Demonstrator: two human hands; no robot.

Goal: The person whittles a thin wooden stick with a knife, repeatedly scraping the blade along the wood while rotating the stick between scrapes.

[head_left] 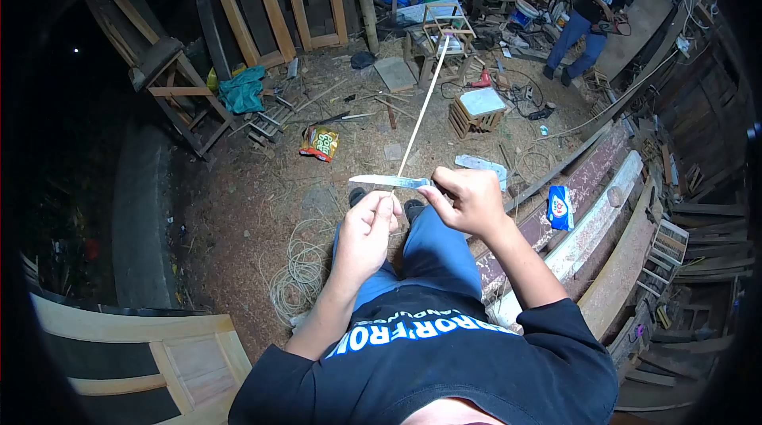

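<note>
My right hand (470, 199) is closed round the handle end of a knife (389, 180), whose blade points left across the front of my body. Just below the blade, my left hand (367, 230) pinches the near end of a long, thin pale strip (423, 111). The strip runs up and away from my fingers, passing by the blade, toward a small wooden frame (446, 26) at the back. Whether the blade touches the strip cannot be made out.
A person (591, 16) sits at the back right. Coiled strips (298, 278) lie beside my legs on the left. An orange-yellow packet (319, 144) and a slatted crate (476, 113) stand farther off. Planks with a blue packet (560, 208) are on my right.
</note>
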